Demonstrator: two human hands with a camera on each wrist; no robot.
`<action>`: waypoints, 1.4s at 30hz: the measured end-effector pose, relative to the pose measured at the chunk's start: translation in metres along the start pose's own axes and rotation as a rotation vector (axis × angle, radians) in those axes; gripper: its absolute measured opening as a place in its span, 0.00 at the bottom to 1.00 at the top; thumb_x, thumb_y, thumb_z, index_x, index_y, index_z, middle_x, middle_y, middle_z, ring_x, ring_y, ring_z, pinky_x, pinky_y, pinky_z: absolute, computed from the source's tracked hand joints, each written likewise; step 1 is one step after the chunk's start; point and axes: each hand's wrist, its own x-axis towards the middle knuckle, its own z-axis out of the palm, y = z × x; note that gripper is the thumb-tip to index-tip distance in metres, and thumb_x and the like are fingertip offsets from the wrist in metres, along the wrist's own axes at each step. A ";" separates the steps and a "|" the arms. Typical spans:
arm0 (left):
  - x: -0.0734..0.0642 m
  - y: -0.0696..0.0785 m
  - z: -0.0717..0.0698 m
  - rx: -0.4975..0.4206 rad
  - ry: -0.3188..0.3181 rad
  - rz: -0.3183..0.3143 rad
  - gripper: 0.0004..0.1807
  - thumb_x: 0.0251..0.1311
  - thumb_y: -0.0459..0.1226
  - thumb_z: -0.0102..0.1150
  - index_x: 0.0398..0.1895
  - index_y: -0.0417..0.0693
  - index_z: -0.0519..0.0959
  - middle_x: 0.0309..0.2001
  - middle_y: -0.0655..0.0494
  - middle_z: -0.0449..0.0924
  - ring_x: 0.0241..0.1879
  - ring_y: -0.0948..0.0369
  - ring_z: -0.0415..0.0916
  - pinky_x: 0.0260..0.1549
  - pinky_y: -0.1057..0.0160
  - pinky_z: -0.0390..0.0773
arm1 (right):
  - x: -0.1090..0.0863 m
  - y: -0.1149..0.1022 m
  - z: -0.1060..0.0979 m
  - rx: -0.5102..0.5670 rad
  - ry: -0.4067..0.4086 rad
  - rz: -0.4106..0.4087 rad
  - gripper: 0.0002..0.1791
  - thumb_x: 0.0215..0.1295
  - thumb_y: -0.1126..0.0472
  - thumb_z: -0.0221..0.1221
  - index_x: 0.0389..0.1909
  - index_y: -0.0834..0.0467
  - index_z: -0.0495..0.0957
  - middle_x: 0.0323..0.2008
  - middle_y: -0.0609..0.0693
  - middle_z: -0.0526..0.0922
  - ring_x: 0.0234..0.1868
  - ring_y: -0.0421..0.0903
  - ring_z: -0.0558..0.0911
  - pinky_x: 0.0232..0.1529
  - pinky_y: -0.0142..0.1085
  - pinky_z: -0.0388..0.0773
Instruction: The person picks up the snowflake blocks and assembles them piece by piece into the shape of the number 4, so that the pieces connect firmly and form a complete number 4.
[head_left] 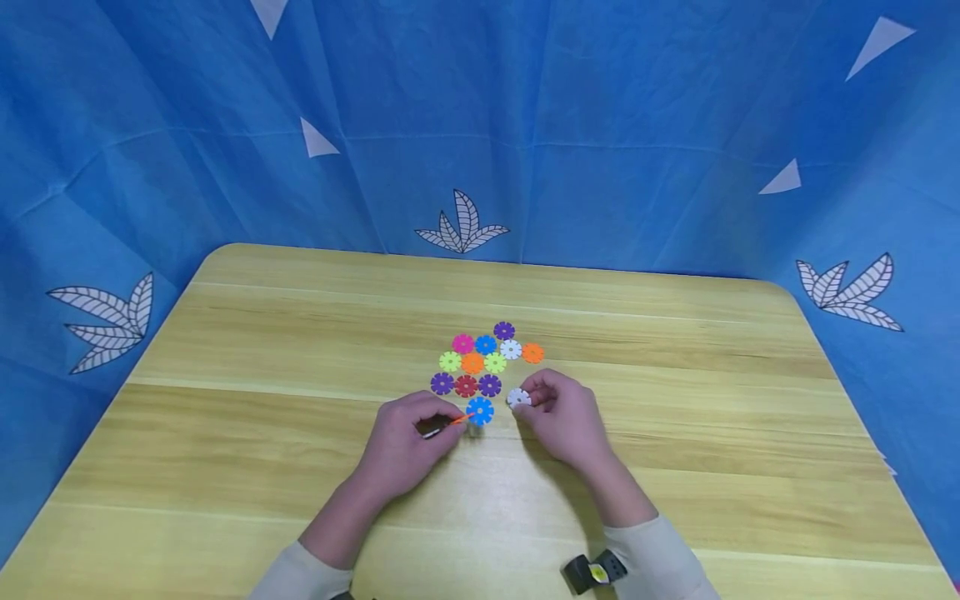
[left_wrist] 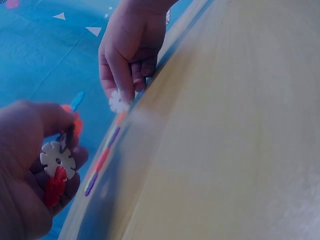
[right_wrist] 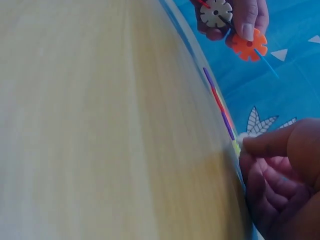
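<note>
My left hand point(head_left: 408, 442) pinches a short chain of notched plastic discs, joined slot to slot. An orange disc point(right_wrist: 243, 50) sits at the thumb, with a blue disc point(head_left: 480, 411) projecting edge-on from it toward the right hand. Behind it, partly covered by the fingers, a dark piece leads to a white disc point(left_wrist: 50, 161) and a red disc point(left_wrist: 55, 189) near the palm. My right hand point(head_left: 564, 417) pinches a single white disc point(head_left: 518, 397) between thumb and fingertips, a small gap to the right of the blue one.
Just beyond the hands, several loose discs lie flat in rough rows on the wooden table point(head_left: 712, 400); among them are a red disc point(head_left: 466, 386) and a pink disc point(head_left: 463, 343). A blue cloth point(head_left: 600, 125) hangs behind. A black strapped device point(head_left: 592, 573) is by the right sleeve.
</note>
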 end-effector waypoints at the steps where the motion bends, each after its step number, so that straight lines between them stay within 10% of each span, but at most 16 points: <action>1: 0.000 0.000 0.000 -0.001 -0.001 -0.002 0.07 0.52 0.29 0.74 0.31 0.49 0.87 0.31 0.69 0.82 0.30 0.66 0.77 0.30 0.63 0.79 | -0.001 0.000 -0.001 0.031 -0.003 0.002 0.11 0.54 0.68 0.72 0.35 0.57 0.81 0.28 0.48 0.80 0.29 0.45 0.79 0.34 0.38 0.79; 16: 0.000 0.000 -0.001 -0.012 -0.005 0.004 0.06 0.53 0.29 0.74 0.31 0.48 0.87 0.31 0.67 0.82 0.30 0.65 0.77 0.30 0.63 0.80 | -0.018 -0.014 -0.010 0.352 -0.068 0.023 0.11 0.58 0.71 0.69 0.40 0.63 0.81 0.33 0.56 0.83 0.34 0.55 0.85 0.33 0.41 0.84; 42: -0.001 0.000 0.000 -0.022 -0.013 0.012 0.06 0.54 0.30 0.73 0.32 0.50 0.87 0.32 0.67 0.82 0.32 0.66 0.78 0.31 0.63 0.80 | -0.020 -0.013 -0.008 0.394 -0.138 -0.092 0.06 0.60 0.73 0.67 0.38 0.64 0.82 0.32 0.58 0.84 0.33 0.61 0.84 0.28 0.38 0.83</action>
